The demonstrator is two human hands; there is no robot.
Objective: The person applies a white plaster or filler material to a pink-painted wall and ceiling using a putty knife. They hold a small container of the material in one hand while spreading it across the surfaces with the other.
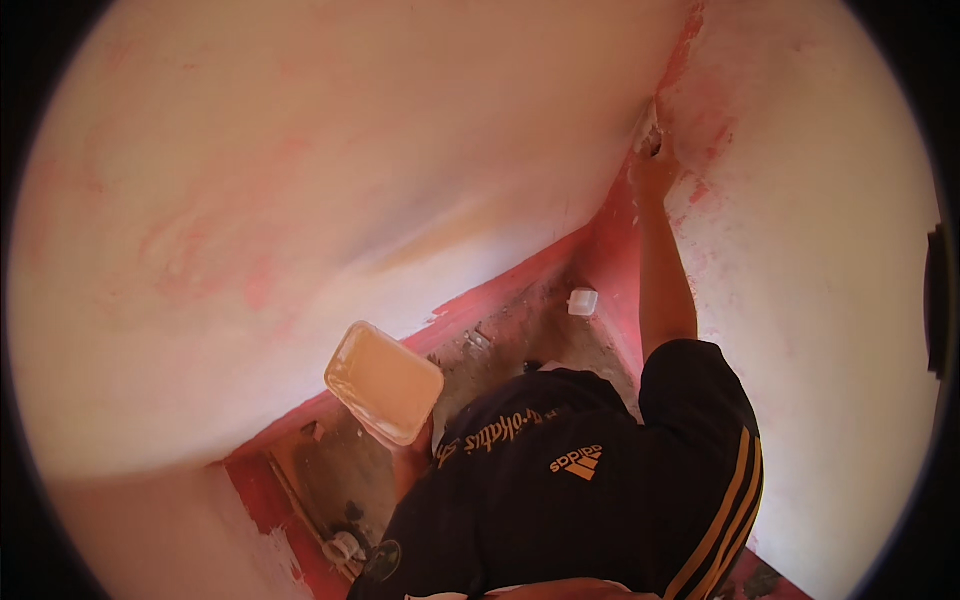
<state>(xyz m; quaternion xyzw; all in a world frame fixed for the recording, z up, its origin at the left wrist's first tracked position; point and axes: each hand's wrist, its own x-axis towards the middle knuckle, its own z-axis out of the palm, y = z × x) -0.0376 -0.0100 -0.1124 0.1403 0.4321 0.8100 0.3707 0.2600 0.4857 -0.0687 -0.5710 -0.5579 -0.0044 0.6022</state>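
Toward the upper right of the frame, the right hand (pixel 655 172) is standing raised at the seam where the left wall (pixel 300 150) and the right wall (pixel 830 300) are meeting. Its fingers are bunching close around a small dark patch, and I cannot tell whether they are gripping a tool. The bare right forearm (pixel 665 270) is running down from it to the short sleeve of a black shirt (pixel 540 480), which is filling the lower middle and showing gold stripes on the shoulder.

Left of the lower centre, the left hand (pixel 411 457) is holding a rectangular plastic tray (pixel 342 352) from below, and the tray is hiding most of its fingers. The tray is tilting slightly, and a smooth pale tan filling (pixel 385 378) is covering its inside.

Near the middle, a small white plastic container (pixel 583 302) is sitting on the stained floor (pixel 490 350), close to the wall corner. Red paint (pixel 262 497) is showing along the wall bases. At the lower left, a thin pole (pixel 292 492) is lying beside a roundish whitish object (pixel 343 547).
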